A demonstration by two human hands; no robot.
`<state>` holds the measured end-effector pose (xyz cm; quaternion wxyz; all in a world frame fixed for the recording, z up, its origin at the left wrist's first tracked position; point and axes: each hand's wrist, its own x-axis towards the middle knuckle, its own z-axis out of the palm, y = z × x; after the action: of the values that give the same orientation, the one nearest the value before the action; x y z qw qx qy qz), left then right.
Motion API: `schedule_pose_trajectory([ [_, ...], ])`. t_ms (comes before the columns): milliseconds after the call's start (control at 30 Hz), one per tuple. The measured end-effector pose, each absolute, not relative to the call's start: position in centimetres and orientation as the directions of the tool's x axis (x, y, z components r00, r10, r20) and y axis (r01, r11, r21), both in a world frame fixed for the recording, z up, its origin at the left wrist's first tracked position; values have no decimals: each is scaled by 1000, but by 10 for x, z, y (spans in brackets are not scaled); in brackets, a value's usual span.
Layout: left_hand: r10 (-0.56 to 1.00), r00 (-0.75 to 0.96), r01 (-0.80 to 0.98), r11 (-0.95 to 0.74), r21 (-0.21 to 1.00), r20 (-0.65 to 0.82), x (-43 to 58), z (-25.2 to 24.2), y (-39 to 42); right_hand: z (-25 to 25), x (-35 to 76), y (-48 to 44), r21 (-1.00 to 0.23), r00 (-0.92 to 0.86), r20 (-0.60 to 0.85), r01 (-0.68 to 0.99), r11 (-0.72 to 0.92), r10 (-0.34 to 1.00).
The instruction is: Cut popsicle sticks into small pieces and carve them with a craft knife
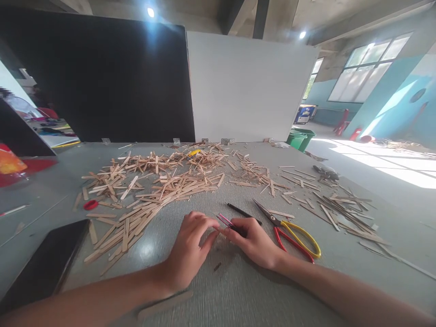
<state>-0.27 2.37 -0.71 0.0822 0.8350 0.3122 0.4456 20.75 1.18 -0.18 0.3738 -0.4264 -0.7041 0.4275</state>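
Note:
Both my hands rest on the grey table (238, 295), close together near its front. My left hand (190, 247) is curled, its fingertips pinched towards my right hand. In my right hand (254, 240) is a small pink-and-black tool (227, 223) like a craft knife, gripped in closed fingers with its tip pointing up-left. Whatever sits between the fingertips of the two hands is too small to make out. A black pencil (242, 212) lies just beyond my right hand. Red-and-yellow-handled scissors (289, 229) lie immediately to its right.
A wide heap of wooden sticks (163, 181) covers the table's middle and left, with more sticks (340, 209) scattered at the right. A dark phone (44, 263) lies front left, a red ring (90, 205) beyond it. Black (102, 81) and white (248, 86) boards stand at the back.

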Motion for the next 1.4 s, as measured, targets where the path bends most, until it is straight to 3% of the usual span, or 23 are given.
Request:
schedule_pose_trajectory([
  [1400, 558, 474, 359, -829, 429, 682, -1, -13, 27, -1, 210, 13, -894, -401, 174, 319, 315, 899],
])
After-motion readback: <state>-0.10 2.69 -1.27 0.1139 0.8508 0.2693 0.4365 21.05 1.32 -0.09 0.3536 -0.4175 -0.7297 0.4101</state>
